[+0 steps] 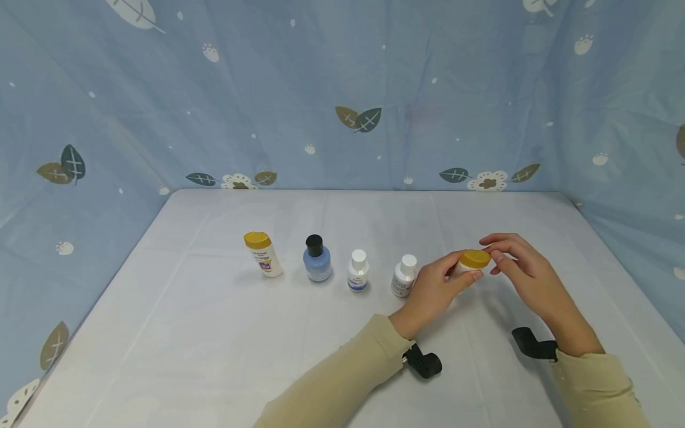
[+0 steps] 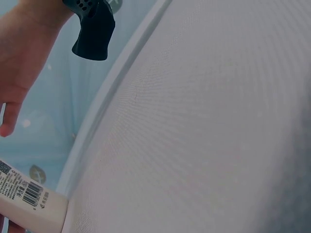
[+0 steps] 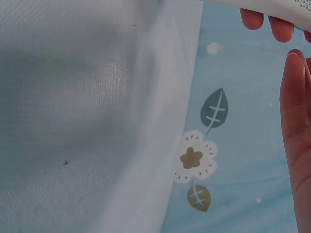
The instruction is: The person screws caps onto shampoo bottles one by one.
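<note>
My left hand (image 1: pixel 434 292) grips a white bottle with a gold cap (image 1: pixel 475 259), thumb on the near side. In the left wrist view the bottle (image 2: pixel 51 213) shows a barcode label, its base close to the tabletop. Just right of the cap is my right hand (image 1: pixel 527 276), its fingers loosely bent with the tips at the cap's edge; whether they touch it I cannot tell. The right wrist view shows the right thumb (image 3: pixel 293 92) below the bottle (image 3: pixel 277 7), where left fingertips (image 3: pixel 281 30) curl round. Beside the left hand stands a white-capped bottle (image 1: pixel 404 276).
Left of the hands, a small white bottle (image 1: pixel 358 271), a blue bottle with a black cap (image 1: pixel 318 261) and another gold-capped white bottle (image 1: pixel 267 258) stand in a row on the white tabletop (image 1: pixel 214 351). Blue patterned cloth (image 1: pixel 299 77) hangs behind and at the sides.
</note>
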The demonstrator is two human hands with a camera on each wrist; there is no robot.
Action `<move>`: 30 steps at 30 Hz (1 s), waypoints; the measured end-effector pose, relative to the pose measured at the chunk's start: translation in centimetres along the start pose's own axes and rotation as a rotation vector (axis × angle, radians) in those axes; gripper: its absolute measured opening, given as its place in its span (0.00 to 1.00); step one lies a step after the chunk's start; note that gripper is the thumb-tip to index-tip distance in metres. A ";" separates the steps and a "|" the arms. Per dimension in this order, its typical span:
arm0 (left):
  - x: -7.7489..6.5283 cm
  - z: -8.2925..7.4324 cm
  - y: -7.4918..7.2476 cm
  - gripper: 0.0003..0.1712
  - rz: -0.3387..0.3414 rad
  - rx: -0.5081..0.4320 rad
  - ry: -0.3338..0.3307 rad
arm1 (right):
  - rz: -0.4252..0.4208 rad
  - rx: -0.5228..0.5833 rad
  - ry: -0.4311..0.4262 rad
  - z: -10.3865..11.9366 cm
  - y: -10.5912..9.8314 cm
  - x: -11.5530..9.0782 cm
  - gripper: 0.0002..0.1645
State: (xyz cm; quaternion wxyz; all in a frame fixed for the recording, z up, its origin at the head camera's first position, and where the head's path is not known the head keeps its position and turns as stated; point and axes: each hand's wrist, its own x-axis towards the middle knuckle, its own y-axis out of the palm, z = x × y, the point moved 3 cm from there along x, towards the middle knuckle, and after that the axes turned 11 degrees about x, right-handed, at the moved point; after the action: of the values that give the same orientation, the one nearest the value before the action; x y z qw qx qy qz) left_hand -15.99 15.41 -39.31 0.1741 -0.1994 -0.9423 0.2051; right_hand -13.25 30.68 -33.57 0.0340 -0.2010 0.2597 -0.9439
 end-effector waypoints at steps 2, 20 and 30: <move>0.0 0.0 0.0 0.23 -0.001 0.000 -0.004 | 0.001 0.004 0.014 0.0 0.0 0.0 0.07; -0.2 -0.1 -0.2 0.20 0.017 -0.046 0.012 | 0.028 -0.014 0.096 0.0 0.5 0.0 0.04; -0.1 0.0 0.0 0.22 0.011 -0.021 -0.001 | 0.073 0.022 0.020 0.6 0.3 -0.1 0.07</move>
State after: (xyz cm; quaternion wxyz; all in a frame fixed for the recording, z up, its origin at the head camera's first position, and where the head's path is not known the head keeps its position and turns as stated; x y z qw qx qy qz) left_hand -15.87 15.32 -39.31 0.1702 -0.2062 -0.9434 0.1961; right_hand -12.94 30.20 -33.30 0.0678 -0.1814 0.2567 -0.9469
